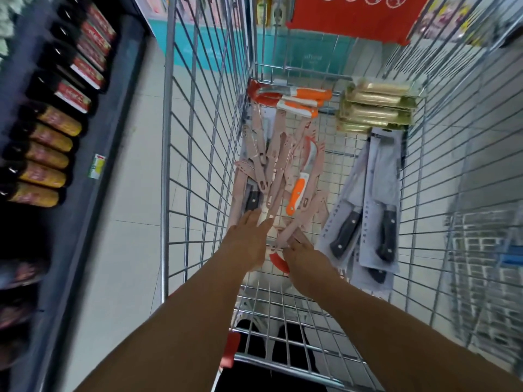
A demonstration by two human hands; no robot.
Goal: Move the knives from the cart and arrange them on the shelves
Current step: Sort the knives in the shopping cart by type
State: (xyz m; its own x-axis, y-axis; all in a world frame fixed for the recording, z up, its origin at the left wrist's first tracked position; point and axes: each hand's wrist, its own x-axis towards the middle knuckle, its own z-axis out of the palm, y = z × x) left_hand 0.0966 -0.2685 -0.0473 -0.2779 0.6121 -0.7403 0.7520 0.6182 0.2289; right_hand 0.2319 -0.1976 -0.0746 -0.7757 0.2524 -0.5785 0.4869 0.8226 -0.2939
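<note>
From the head camera, both arms reach down into the wire cart (198, 137). The left hand (249, 239) lies with straight fingers over the near end of the heap of pink knives (271, 165), touching them but holding nothing. The right hand (300, 250) has its fingers at the near ends of a few pink knives; the picture is blurred there, so I cannot tell if it grips them or only touches.

The knives are all in the cart, on its floor. The pink ones lie crossed in a pile in the middle. An orange knife (295, 193) lies among them, and more orange knives (300, 99) are at the far end. The carded knives (373, 210) with black handles lean at the right side, and flat gold packs (379, 106) are stacked far right.

To do this step well, I think it is better to gather several pink knives parallel, by the handle ends, and lift them straight up, because the crossed ones may catch each other or the wire grid.

Around the cart is a pale tiled floor (135, 222). On the left stands a dark shelf (93, 154) with rows of bottles (48, 154).
</note>
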